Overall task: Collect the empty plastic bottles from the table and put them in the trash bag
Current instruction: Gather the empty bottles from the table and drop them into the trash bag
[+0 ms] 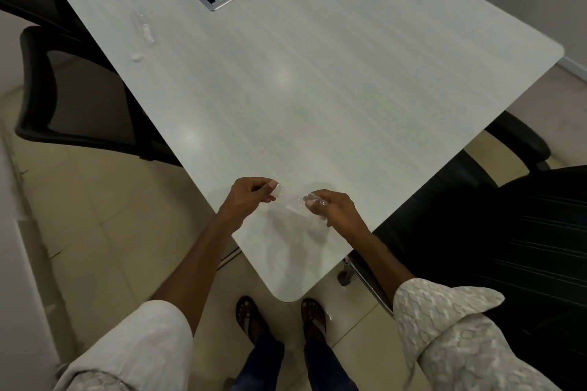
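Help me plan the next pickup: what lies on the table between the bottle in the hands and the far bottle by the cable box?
Nothing: the head view shows bare table between the held bottle and the far bottle.

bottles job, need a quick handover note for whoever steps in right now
Left hand and right hand hold one clear bottle between them, left at the cap end, above the table's near corner. A second clear bottle lies far left on the table, with a small clear piece near it. No trash bag in view. Left: bag both bottles.
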